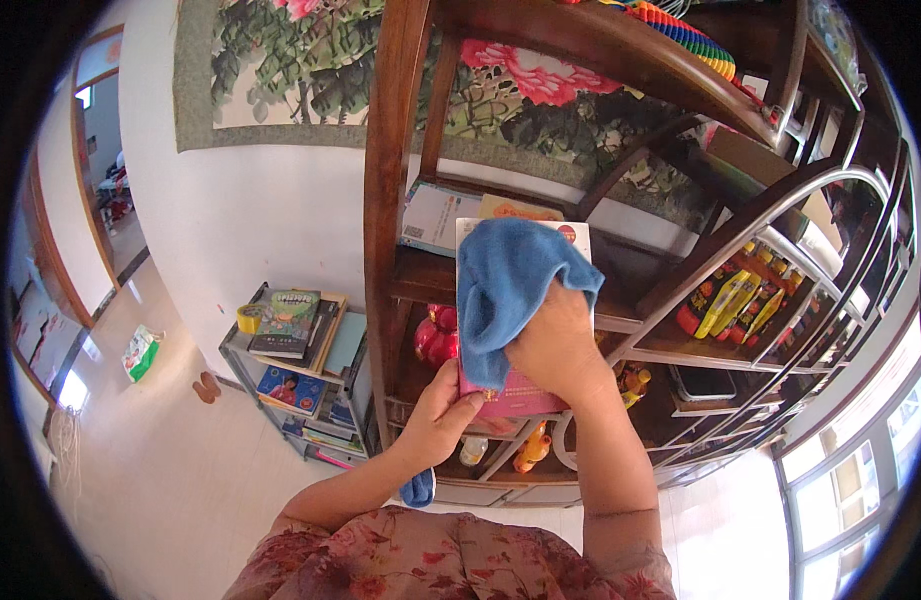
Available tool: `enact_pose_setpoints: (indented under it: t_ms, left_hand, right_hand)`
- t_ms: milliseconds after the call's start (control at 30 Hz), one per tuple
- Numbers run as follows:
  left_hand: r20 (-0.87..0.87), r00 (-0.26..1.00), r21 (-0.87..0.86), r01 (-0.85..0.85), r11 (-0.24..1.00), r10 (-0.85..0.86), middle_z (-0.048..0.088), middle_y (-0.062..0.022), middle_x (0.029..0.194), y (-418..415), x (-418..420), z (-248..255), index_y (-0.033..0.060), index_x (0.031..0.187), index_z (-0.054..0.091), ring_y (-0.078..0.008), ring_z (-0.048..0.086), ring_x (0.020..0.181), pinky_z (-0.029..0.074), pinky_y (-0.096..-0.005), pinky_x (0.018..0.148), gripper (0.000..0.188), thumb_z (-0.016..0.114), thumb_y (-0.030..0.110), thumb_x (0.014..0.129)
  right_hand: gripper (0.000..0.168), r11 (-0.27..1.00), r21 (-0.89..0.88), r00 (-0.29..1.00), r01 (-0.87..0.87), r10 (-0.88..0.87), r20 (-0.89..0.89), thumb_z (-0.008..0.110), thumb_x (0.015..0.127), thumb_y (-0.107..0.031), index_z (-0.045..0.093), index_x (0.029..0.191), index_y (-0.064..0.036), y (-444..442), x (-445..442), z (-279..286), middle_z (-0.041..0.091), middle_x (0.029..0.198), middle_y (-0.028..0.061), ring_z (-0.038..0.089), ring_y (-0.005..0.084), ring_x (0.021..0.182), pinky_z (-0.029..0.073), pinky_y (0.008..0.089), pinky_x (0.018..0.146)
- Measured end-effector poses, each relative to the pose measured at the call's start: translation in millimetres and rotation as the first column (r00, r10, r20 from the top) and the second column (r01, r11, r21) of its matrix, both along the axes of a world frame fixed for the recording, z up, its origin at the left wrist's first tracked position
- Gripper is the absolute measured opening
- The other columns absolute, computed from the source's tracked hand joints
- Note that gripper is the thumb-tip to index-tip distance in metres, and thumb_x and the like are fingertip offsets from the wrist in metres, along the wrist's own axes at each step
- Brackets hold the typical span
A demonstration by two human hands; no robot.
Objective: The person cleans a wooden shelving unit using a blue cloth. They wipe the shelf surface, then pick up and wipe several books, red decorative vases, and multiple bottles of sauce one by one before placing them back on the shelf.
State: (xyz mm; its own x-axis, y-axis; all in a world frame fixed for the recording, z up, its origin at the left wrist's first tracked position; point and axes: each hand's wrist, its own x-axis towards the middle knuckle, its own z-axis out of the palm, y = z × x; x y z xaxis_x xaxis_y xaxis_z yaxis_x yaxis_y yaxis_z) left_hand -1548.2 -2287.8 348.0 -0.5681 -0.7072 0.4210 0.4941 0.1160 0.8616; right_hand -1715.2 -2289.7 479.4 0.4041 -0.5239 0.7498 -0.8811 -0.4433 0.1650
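Observation:
My left hand (441,420) grips the lower left corner of a book (524,401) with a pink and white cover, thumb on its front. A blue cloth (516,277) lies over most of the cover. My right hand (558,345) presses on the cloth, its fingers partly hidden under the folds. Behind the book, on a dark wooden shelf (423,274), lie a white printed booklet (438,214) and an orange-yellow one (520,208).
A small rack (243,349) with books (286,322) and yellow tape (249,318) stands left of the wooden shelving. Red gourd-shaped ornament (436,335), bottles (534,448) and curved metal rails (828,315) are close by. Slippers (206,388) lie on the floor.

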Motion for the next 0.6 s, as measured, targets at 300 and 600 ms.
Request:
enact_pose_setpoints:
  t_ms: [300,600]
  left_hand:
    - [-0.108,0.993,0.097,0.055,0.994,-0.045,0.055,-0.0151,0.132,6.4,-3.7,6.2,0.0018,0.144,0.032,-0.0234,0.065,0.110,0.058,-0.0387,0.093,0.043,0.039,-0.001,0.102]
    - [-0.045,0.992,-0.053,-0.124,0.991,0.121,0.056,-0.0099,0.137,2.0,-5.1,4.4,0.0005,0.145,0.040,-0.0173,0.054,0.127,0.038,-0.0306,0.110,0.046,0.041,-0.001,0.099]
  right_hand:
    - [0.042,0.981,-0.014,0.963,0.192,-0.186,0.193,0.068,0.080,-0.016,0.064,0.121,-0.008,41.5,-20.2,-29.2,0.064,0.123,0.0173,0.058,0.0422,0.115,0.045,0.0512,0.097]
    - [0.046,0.981,0.168,0.969,0.096,-0.130,0.208,0.073,0.078,-0.027,0.066,0.121,-0.013,83.1,11.2,-72.6,0.063,0.127,0.0146,0.059,0.0393,0.118,0.043,0.0502,0.104]
